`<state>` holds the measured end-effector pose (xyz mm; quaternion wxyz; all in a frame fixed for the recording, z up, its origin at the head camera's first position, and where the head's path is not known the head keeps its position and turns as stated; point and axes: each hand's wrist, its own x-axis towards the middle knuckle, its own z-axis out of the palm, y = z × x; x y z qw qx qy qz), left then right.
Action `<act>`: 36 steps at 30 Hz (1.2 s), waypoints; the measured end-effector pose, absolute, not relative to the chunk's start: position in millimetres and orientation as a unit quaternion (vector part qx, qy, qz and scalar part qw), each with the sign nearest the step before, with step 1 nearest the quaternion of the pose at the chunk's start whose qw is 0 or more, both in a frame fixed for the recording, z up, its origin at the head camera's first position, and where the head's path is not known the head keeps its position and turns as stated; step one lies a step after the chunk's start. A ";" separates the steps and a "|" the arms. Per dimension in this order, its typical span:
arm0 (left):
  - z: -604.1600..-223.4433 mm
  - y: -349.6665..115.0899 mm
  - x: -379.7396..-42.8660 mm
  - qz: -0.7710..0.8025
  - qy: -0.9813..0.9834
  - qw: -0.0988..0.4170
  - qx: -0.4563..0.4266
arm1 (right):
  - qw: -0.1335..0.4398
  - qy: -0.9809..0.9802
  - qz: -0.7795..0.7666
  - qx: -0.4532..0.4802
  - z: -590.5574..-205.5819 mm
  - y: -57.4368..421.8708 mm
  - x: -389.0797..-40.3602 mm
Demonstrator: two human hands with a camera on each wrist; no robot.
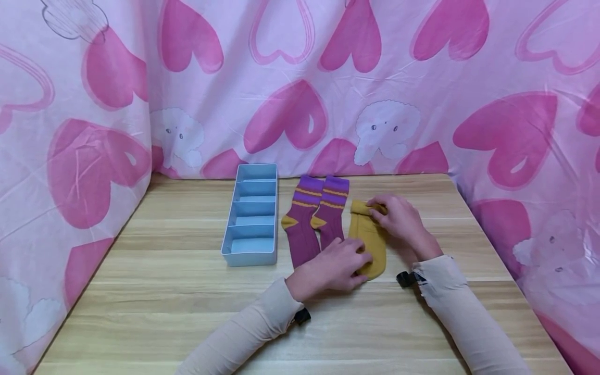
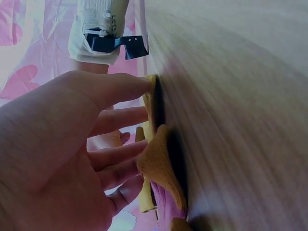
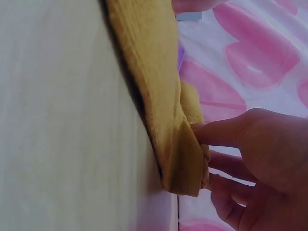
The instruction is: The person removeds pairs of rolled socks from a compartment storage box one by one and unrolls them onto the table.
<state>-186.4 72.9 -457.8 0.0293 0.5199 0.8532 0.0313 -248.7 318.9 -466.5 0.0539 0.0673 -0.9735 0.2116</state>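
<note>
A mustard-yellow sock lies folded on the table, its cuff end turned over at the far side. My right hand pinches that folded cuff between thumb and fingers; the right wrist view shows the sock's cuff at the fingertips. At the near, rounded end, my left hand rests on the sock with fairly straight fingers, the thumb at its edge. Left of it lies a pair of purple and maroon socks with yellow stripes and heels, side by side. My left hand and forearm hide their toe ends.
A light-blue tray with several compartments in a row stands left of the socks. The wooden table meets a pink heart-patterned cloth at its back and sides. Black wrist mounts stick out from the sleeves.
</note>
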 end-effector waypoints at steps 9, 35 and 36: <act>-458.0 75.4 -183.1 0.039 0.856 0.025 0.515 | 0.045 -0.979 0.174 0.095 -466.4 319.3 -252.2; -454.9 72.9 -183.1 0.022 0.855 0.030 0.518 | 0.043 -0.978 0.190 0.072 -461.7 324.2 -270.8; -454.7 72.3 -183.1 0.021 0.854 0.029 0.518 | 0.045 -0.978 0.189 0.074 -461.6 323.7 -271.8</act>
